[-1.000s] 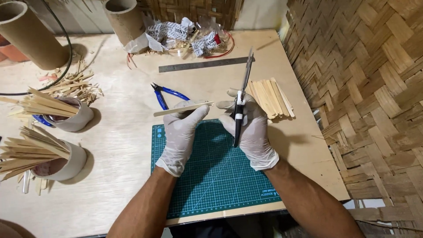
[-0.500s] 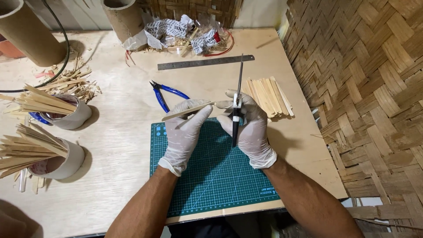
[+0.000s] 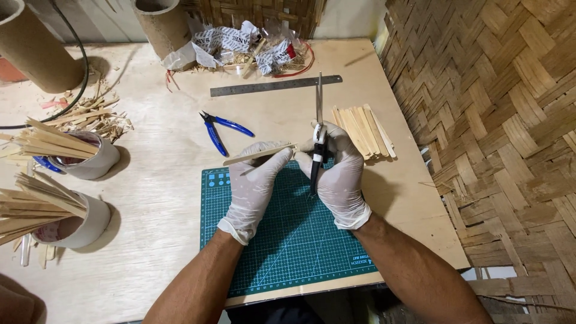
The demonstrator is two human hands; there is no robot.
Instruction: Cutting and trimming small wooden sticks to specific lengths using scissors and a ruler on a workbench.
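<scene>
1. The gloves on the left hand [image 3: 255,183] and right hand [image 3: 339,174] are white.
2. The mat [image 3: 288,240] is dark green with a grid of thin pale lines.
3. The stick [image 3: 259,155] is pale tan.
4. The knife [image 3: 317,147] has a black handle and a shiny grey blade.
5. The pliers [image 3: 223,129] have blue handles and a dark tip.
6. The ruler [image 3: 276,86] is grey metal.
7. The slats [image 3: 363,131] are light yellow-brown.
8. The table [image 3: 156,198] is pale wood.
9. The cups [image 3: 90,162] are white, full of tan sticks.
10. The tubes [image 3: 36,51] are brown.
11. The wall [image 3: 498,120] is golden brown in a woven zigzag pattern.
12. The wrappers [image 3: 240,45] are white with black marks.
</scene>
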